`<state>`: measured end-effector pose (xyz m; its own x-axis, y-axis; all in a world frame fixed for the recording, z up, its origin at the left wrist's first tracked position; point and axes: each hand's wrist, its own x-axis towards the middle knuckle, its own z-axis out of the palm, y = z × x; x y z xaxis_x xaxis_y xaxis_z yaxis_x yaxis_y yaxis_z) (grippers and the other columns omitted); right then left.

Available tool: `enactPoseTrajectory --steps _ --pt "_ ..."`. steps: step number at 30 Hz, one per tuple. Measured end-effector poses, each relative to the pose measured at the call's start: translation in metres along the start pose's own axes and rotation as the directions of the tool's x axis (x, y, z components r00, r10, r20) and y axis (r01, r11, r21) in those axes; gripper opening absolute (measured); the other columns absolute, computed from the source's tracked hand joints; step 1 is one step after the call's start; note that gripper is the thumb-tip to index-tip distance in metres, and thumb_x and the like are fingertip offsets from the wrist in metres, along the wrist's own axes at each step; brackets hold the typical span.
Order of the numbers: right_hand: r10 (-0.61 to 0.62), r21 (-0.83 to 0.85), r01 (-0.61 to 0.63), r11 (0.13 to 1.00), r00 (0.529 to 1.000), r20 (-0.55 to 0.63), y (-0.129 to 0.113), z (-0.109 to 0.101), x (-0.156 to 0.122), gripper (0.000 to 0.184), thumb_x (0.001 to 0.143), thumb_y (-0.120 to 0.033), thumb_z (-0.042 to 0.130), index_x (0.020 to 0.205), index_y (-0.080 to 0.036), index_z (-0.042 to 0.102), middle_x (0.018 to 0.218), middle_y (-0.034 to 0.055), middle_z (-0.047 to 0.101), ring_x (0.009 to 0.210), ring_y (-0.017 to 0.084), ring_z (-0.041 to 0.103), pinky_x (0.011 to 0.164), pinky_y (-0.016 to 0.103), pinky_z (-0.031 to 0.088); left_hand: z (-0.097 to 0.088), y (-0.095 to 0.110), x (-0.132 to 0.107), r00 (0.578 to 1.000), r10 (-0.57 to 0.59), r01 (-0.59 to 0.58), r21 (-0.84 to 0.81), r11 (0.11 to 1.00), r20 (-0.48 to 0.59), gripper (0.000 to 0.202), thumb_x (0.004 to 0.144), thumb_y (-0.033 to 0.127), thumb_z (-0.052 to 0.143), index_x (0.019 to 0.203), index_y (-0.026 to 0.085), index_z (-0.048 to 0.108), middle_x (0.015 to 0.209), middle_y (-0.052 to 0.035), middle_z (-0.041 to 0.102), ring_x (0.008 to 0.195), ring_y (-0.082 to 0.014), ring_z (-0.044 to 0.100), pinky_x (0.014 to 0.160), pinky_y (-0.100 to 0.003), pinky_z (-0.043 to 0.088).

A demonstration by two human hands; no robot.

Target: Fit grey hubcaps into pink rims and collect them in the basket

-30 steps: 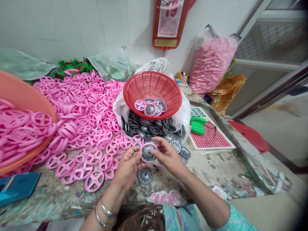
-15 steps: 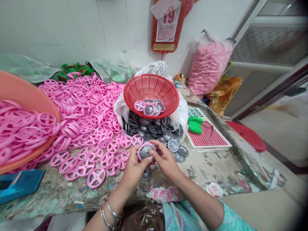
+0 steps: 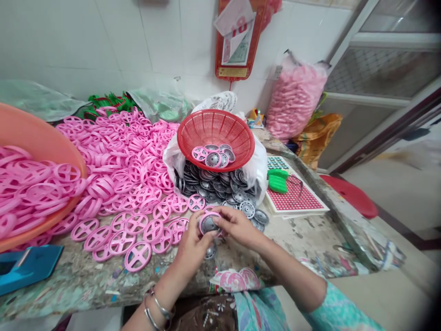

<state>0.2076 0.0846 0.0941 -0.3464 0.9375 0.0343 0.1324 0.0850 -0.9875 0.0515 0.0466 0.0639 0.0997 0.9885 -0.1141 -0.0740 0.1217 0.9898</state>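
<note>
Both hands hold one small wheel [image 3: 207, 223], a pink plastic rim with a silver hubcap set in it, above the worktop's front edge. My left hand [image 3: 192, 246] grips it from below and the left. My right hand [image 3: 237, 225] pinches its right side with thumb and fingers. Another silver hubcap [image 3: 211, 250] lies on the table just under the hands. Loose pink wheel rims [image 3: 138, 256] spread over the table to the left. A white bag of silver hubcaps [image 3: 220, 181] sits just behind the hands, and a red mesh basket [image 3: 216, 125] with a few assembled wheels rests on it.
An orange basin [image 3: 32, 140] full of pink rims stands at the far left, a blue object [image 3: 29, 265] in front of it. A green piece [image 3: 277, 180] lies on a red dotted sheet [image 3: 299, 198] to the right. A clear sack of pink parts [image 3: 294, 99] leans against the wall.
The silver hubcap held between the hands now sits inside a pink rim. The hands have dropped slightly lower and closed tighter round the wheel.
</note>
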Motion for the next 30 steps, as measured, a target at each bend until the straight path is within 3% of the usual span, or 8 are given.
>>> enactPoseTrajectory --steps 3,6,9,13,16,20,25,30 --pt "0.025 0.127 -0.007 0.992 0.99 -0.136 -0.022 -0.02 0.03 0.029 0.077 -0.04 0.064 0.099 -0.019 0.061 0.08 -0.0004 0.062 0.054 0.009 0.053 0.05 0.023 0.046 -0.004 -0.003 0.001 1.0 -0.024 0.024 0.013 1.0 -0.01 0.06 0.08 0.036 0.059 0.132 0.021 0.033 0.071 0.0031 0.061 0.06 -0.0146 0.061 0.062 -0.027 0.049" --pt "-0.028 0.357 0.136 0.924 0.956 -0.292 -0.047 -0.033 0.057 0.046 0.077 -0.035 0.065 0.119 -0.025 0.051 0.104 0.003 0.061 0.075 0.012 0.063 0.07 0.029 0.053 -0.005 -0.013 -0.001 0.999 -0.037 0.036 0.082 0.996 0.013 0.046 0.081 0.037 0.057 0.122 0.019 0.047 0.068 0.003 0.059 0.058 -0.0143 0.06 0.06 -0.027 0.049" --pt "0.0 0.43 0.121 0.895 0.962 -0.271 -0.053 -0.025 0.06 0.064 0.073 -0.03 0.068 0.132 -0.029 0.041 0.13 0.0071 0.049 0.092 0.016 0.064 0.082 0.034 0.053 -0.003 -0.026 -0.006 0.996 -0.049 0.037 0.155 0.987 0.074 0.035 0.079 0.033 0.055 0.11 0.017 0.057 0.063 0.0035 0.056 0.056 -0.014 0.058 0.057 -0.026 0.047" --pt "0.067 0.301 -0.05 0.952 0.997 -0.045 -0.031 0.004 0.025 0.051 0.075 -0.035 0.067 0.123 -0.024 0.053 0.12 0.0091 0.058 0.084 0.017 0.065 0.075 0.035 0.054 0.0 -0.041 -0.013 0.986 -0.027 -0.028 0.325 0.945 0.163 0.03 0.081 0.028 0.05 0.104 0.016 0.064 0.061 0.0018 0.058 0.054 -0.014 0.058 0.055 -0.025 0.044" --pt "0.057 0.12 -0.054 0.991 0.998 -0.017 -0.014 0.009 -0.009 0.039 0.08 -0.039 0.063 0.115 -0.023 0.06 0.117 0.0077 0.062 0.09 0.017 0.063 0.08 0.035 0.052 -0.002 -0.048 -0.016 0.977 0.003 -0.088 0.39 0.917 0.212 0.028 0.081 0.026 0.049 0.102 0.016 0.066 0.069 -0.0008 0.064 0.056 -0.0142 0.06 0.057 -0.026 0.046" --pt "0.113 0.034 -0.114 0.993 0.993 0.035 -0.006 -0.018 -0.042 0.036 0.081 -0.043 0.062 0.109 -0.021 0.064 0.104 0.0071 0.067 0.095 0.019 0.062 0.083 0.036 0.051 -0.005 -0.054 -0.013 0.981 0.021 -0.103 0.421 0.901 0.195 0.027 0.082 0.027 0.048 0.1 0.015 0.066 0.063 0.0002 0.063 0.053 -0.0141 0.06 0.055 -0.025 0.047" --pt "0.282 0.053 -0.282 0.958 0.959 0.003 0.001 -0.058 -0.077 0.047 0.076 -0.047 0.066 0.114 -0.021 0.06 0.098 0.006 0.068 0.08 0.015 0.063 0.077 0.033 0.05 -0.005 -0.058 -0.012 0.983 0.087 -0.15 0.441 0.885 0.159 0.027 0.082 0.027 0.048 0.097 0.015 0.067 0.06 0.001 0.063 0.049 -0.0137 0.061 0.051 -0.024 0.047" --pt "0.358 0.065 -0.361 0.93 0.932 0.064 0.016 -0.072 -0.113 0.052 0.075 -0.05 0.065 0.116 -0.019 0.058 0.093 0.005 0.066 0.077 0.015 0.06 0.075 0.033 0.049 -0.004 -0.058 -0.015 0.976 0.155 -0.21 0.474 0.855 0.154 0.026 0.083 0.027 0.047 0.096 0.015 0.066 0.066 -0.0008 0.067 0.049 -0.0126 0.061 0.051 -0.023 0.049"
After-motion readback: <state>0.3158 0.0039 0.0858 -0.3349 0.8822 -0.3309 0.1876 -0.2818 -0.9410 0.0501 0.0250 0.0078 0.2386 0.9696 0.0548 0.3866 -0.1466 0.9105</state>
